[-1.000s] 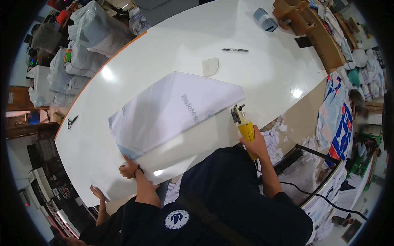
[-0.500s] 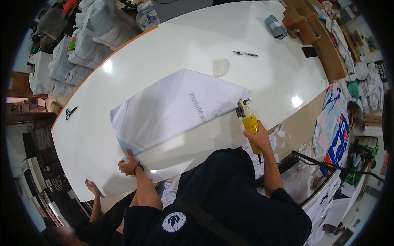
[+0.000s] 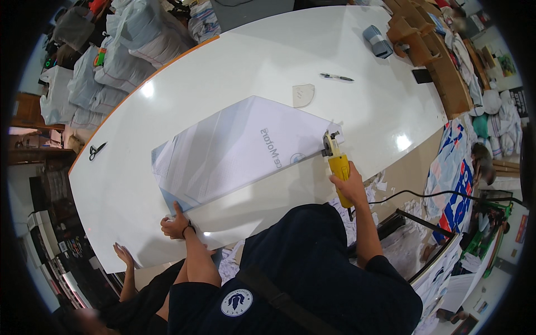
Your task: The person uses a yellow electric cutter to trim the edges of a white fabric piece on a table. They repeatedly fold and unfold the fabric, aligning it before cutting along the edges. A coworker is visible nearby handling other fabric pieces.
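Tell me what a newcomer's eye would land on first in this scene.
First the big white table, with a stack of pale printed sheets lying at an angle in its middle. Next the yellow corded cutting tool gripped in the right hand at the stack's right edge, while the left hand presses down its near corner. A pen and black scissors lie farther off on the table.

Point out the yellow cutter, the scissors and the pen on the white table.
yellow cutter [image 3: 338, 165], head view, on its yellow body just above the right hand.
scissors [image 3: 97, 150], head view, on the handles.
pen [image 3: 336, 77], head view, mid-barrel.
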The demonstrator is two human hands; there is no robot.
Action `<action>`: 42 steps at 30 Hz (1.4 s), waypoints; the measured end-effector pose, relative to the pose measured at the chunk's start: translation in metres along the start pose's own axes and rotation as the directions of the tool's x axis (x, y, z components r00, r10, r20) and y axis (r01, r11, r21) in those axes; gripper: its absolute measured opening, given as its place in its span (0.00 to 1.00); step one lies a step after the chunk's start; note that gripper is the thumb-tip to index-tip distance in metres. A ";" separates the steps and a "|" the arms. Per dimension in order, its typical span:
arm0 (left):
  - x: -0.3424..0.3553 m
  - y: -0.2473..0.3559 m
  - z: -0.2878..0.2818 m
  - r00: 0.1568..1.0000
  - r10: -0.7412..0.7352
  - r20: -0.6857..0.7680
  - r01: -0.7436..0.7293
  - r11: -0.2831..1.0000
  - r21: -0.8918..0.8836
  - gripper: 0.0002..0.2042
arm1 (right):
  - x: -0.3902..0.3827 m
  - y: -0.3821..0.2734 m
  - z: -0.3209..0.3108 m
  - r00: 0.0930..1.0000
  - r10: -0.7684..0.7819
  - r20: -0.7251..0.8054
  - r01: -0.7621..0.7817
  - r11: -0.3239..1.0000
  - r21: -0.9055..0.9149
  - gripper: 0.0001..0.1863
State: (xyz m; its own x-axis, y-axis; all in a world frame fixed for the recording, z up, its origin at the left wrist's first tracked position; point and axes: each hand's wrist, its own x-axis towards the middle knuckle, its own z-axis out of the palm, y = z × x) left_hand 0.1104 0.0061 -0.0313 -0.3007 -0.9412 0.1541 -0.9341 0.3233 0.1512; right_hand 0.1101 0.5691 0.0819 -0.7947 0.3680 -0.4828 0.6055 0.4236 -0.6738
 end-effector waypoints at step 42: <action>0.003 -0.003 0.004 1.000 0.011 -0.012 -0.011 0.999 -0.039 0.40 | 0.085 0.005 0.039 0.931 0.286 -0.228 -0.025 0.671 0.741 0.22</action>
State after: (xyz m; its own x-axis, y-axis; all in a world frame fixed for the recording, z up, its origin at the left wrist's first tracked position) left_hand 0.1111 0.0021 -0.0353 -0.3084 -0.9364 0.1678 -0.9225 0.3374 0.1874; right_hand 0.0442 0.5708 0.0157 -0.5564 0.6521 -0.5150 0.3941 -0.3386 -0.8544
